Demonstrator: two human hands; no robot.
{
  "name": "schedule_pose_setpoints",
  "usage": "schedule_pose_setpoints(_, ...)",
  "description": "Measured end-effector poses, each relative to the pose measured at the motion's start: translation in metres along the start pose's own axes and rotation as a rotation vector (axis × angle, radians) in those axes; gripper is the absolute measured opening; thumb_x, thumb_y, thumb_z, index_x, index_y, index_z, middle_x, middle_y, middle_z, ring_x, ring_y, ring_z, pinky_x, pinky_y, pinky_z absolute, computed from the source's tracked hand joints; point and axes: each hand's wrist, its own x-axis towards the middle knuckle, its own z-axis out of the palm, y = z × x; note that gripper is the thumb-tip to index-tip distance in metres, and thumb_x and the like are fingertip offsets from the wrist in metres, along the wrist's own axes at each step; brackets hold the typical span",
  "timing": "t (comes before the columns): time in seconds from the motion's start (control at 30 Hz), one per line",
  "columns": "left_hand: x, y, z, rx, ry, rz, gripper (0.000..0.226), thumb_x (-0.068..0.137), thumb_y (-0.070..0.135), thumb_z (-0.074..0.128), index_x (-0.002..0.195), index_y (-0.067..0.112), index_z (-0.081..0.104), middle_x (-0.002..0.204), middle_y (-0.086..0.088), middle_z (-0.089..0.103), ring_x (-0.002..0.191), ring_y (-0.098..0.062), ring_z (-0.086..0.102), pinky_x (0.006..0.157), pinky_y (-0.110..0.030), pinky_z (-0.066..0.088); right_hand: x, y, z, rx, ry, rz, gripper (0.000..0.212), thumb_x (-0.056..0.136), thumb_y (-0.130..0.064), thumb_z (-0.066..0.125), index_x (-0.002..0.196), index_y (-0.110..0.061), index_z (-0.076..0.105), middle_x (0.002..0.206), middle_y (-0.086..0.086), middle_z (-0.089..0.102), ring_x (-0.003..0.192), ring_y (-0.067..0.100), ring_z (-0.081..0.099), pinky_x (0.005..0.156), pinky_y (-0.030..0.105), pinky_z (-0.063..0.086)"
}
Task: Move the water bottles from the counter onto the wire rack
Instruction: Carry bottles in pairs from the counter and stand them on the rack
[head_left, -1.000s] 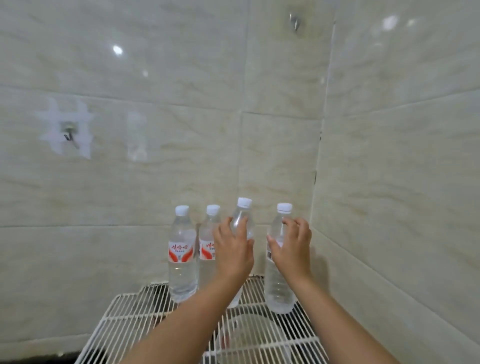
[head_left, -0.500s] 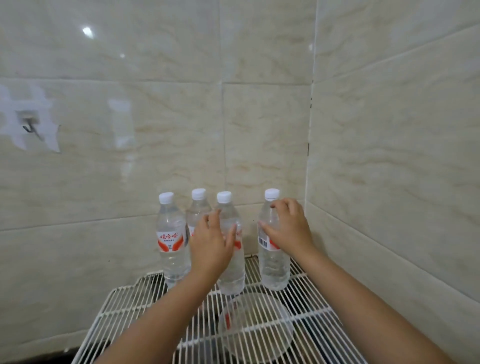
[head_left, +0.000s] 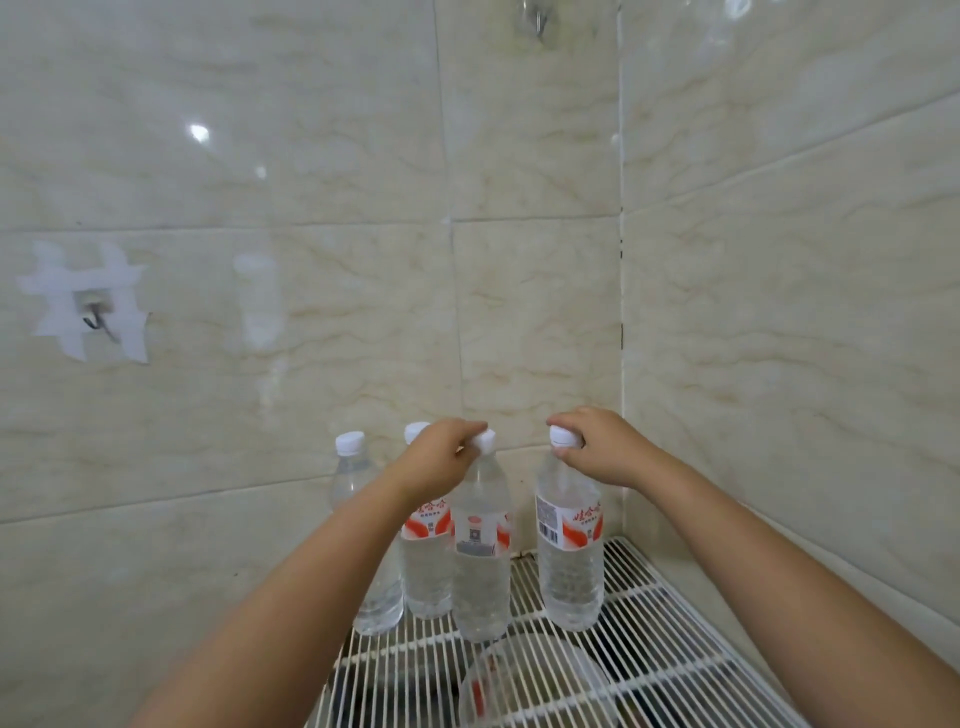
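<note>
Four bottles stand on the wire rack. Left hand pinches third bottle cap, right hand the corner bottle cap (settle bases flat across wires before releasing).

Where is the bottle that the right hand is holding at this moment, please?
In the head view, the bottle stands upright on the wire rack, rightmost of four, nearest the wall corner; the right hand grips its cap.

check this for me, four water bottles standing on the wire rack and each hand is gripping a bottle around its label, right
Not quite. In the head view the left hand and right hand grip the white caps, not the labels. Four water bottles do stand on the wire rack.
</note>
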Motion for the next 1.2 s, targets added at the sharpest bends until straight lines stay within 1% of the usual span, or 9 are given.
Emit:
schedule_pose_setpoints(0.1, 0.002, 0.012, 0.001, 0.071, 0.080, -0.029, 0.035, 0.093, 0.026, 0.051, 0.115, -0.001, 0.058, 0.109, -0.013, 0.060, 0.108, -0.029, 0.056, 0.083, -0.030, 0.041, -0.002, -0.004, -0.001, -0.041, -0.005, 0.001, 0.045, 0.093, -0.018, 0.049, 0.136, -0.012, 0.040, 0.139, 0.013, 0.045, 0.126, 0.027, 0.042, 0.102, 0.031, 0.035)
schedule_pose_setpoints(0.13, 0.002, 0.016, 0.002, 0.089, 0.116, -0.074, 0.035, 0.091, 0.029, 0.055, 0.111, 0.001, 0.059, 0.108, -0.012, 0.059, 0.104, -0.028, 0.057, 0.081, -0.030, 0.042, -0.002, -0.005, -0.001, -0.055, -0.009, 0.000, 0.045, 0.093, -0.018, 0.049, 0.136, -0.012, 0.040, 0.139, 0.013, 0.045, 0.127, 0.027, 0.042, 0.102, 0.032, 0.035)
schedule_pose_setpoints(0.23, 0.001, 0.022, 0.008, 0.148, 0.187, -0.170, 0.039, 0.087, 0.036, 0.057, 0.110, 0.004, 0.052, 0.115, -0.012, 0.055, 0.103, -0.029, 0.055, 0.084, -0.036, 0.046, -0.002, -0.005, -0.003, -0.088, -0.021, -0.002, 0.045, 0.092, -0.019, 0.051, 0.135, -0.010, 0.042, 0.138, 0.013, 0.047, 0.127, 0.028, 0.043, 0.102, 0.032, 0.036)
schedule_pose_setpoints(0.33, 0.001, 0.017, 0.012, 0.143, 0.153, -0.196, 0.046, 0.086, 0.039, 0.059, 0.116, 0.007, 0.046, 0.119, -0.012, 0.055, 0.106, -0.029, 0.055, 0.084, -0.037, 0.047, -0.002, -0.004, -0.004, -0.079, -0.028, 0.014, 0.047, 0.091, -0.020, 0.053, 0.136, -0.012, 0.042, 0.141, 0.012, 0.046, 0.128, 0.027, 0.043, 0.103, 0.032, 0.036)
schedule_pose_setpoints(0.43, 0.004, 0.015, 0.012, 0.085, 0.141, -0.205, 0.045, 0.086, 0.034, 0.061, 0.122, 0.009, 0.048, 0.122, -0.013, 0.059, 0.111, -0.029, 0.056, 0.088, -0.037, 0.047, -0.002, -0.006, -0.006, -0.085, -0.015, 0.020, 0.046, 0.090, -0.020, 0.054, 0.134, -0.010, 0.045, 0.140, 0.011, 0.047, 0.128, 0.026, 0.043, 0.103, 0.033, 0.035)
schedule_pose_setpoints(0.53, 0.004, 0.022, 0.013, 0.046, 0.199, -0.204, 0.042, 0.089, 0.027, 0.058, 0.125, 0.006, 0.050, 0.126, -0.015, 0.059, 0.116, -0.030, 0.054, 0.091, -0.035, 0.045, 0.002, -0.008, -0.005, -0.114, 0.004, 0.023, 0.036, 0.090, -0.020, 0.054, 0.123, -0.005, 0.053, 0.129, 0.014, 0.056, 0.120, 0.028, 0.049, 0.095, 0.033, 0.040)
schedule_pose_setpoints(0.73, 0.018, 0.023, 0.017, -0.013, 0.277, -0.209, 0.038, 0.093, 0.022, 0.053, 0.125, 0.002, 0.049, 0.124, -0.019, 0.059, 0.116, -0.035, 0.053, 0.092, -0.039, 0.044, 0.020, -0.007, 0.002, -0.140, 0.060, 0.027, 0.036, 0.091, -0.021, 0.052, 0.121, 0.000, 0.054, 0.123, 0.019, 0.059, 0.114, 0.033, 0.053, 0.096, 0.040, 0.045)
schedule_pose_setpoints(0.87, 0.028, 0.015, 0.024, 0.065, 0.247, -0.208, 0.034, 0.093, 0.021, 0.052, 0.119, -0.001, 0.051, 0.119, -0.021, 0.061, 0.111, -0.036, 0.055, 0.091, -0.041, 0.045, 0.036, -0.007, 0.015, -0.170, 0.078, 0.031, 0.035, 0.093, -0.021, 0.051, 0.122, -0.002, 0.053, 0.121, 0.018, 0.059, 0.111, 0.033, 0.054, 0.090, 0.039, 0.046)
schedule_pose_setpoints(1.2, 0.036, 0.000, 0.028, 0.131, 0.232, -0.242, 0.033, 0.094, 0.026, 0.050, 0.116, 0.002, 0.052, 0.113, -0.017, 0.063, 0.105, -0.031, 0.058, 0.084, -0.038, 0.047, 0.055, -0.016, 0.030, -0.129, 0.053, 0.022, 0.034, 0.092, -0.021, 0.052, 0.121, -0.003, 0.054, 0.123, 0.017, 0.059, 0.113, 0.032, 0.054, 0.094, 0.040, 0.047)
